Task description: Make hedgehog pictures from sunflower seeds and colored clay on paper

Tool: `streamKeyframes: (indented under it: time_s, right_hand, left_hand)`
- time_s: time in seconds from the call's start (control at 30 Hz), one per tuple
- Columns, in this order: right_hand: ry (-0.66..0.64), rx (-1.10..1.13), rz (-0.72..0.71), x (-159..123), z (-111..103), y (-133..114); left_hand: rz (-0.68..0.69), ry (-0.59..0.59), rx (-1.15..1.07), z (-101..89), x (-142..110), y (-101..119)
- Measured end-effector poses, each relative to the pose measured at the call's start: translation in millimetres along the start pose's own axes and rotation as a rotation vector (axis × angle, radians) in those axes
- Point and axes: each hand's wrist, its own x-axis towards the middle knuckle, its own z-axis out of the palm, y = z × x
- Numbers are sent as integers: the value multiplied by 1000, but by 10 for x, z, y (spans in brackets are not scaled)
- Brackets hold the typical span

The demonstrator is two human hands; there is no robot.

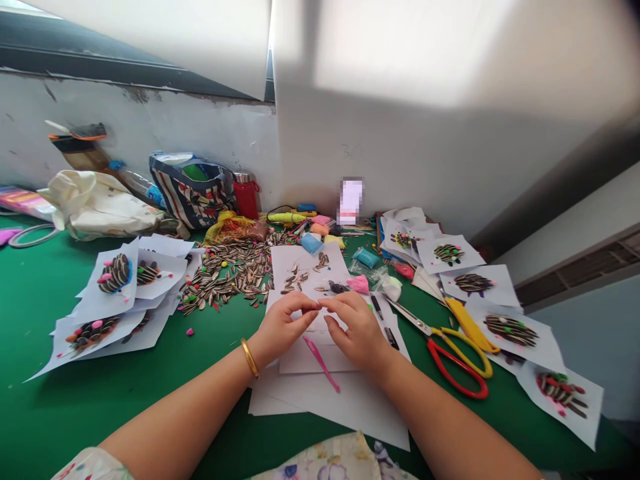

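My left hand [289, 325], with a gold bangle [249, 359] at the wrist, is closed, thumb and index finger pinched together. Anything between those tips is too small to make out. My right hand [357, 328] meets it with the index fingertip, its thumb apart from that finger. Both hover over white paper sheets [340, 403]. Below them lies a pink plastic modelling tool [321, 365]. Beyond the hands, a few sunflower seeds [296, 277] rest on a sheet, and a pink lump of clay [358, 285] sits by my right hand.
A heap of striped seeds [235, 270] spreads at left. Papers with seed-and-clay figures lie in a left stack [120, 293] and a right row [515, 327]. Scissors [453, 357] and black pens [385, 323] are at right. Behind stand a red bottle [245, 198], bags [193, 190] and a blurred phone [351, 200].
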Motion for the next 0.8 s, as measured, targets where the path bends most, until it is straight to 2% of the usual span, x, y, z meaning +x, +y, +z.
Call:
streamKeyframes:
  time_s: [0.13, 0.33, 0.5, 0.8]
  right_hand:
    - [7, -1, -8, 3, 2, -4]
    - [7, -9, -7, 3, 7, 10]
    - [-3, -3, -6, 2, 18, 21]
    - [-17, -4, 11, 2, 18, 36]
  left_hand:
    - [5, -25, 19, 0, -4, -13]
    - [51, 19, 42, 0, 2, -4]
    - [68, 10, 43, 0, 5, -15]
    - [35, -13, 72, -7, 6, -41]
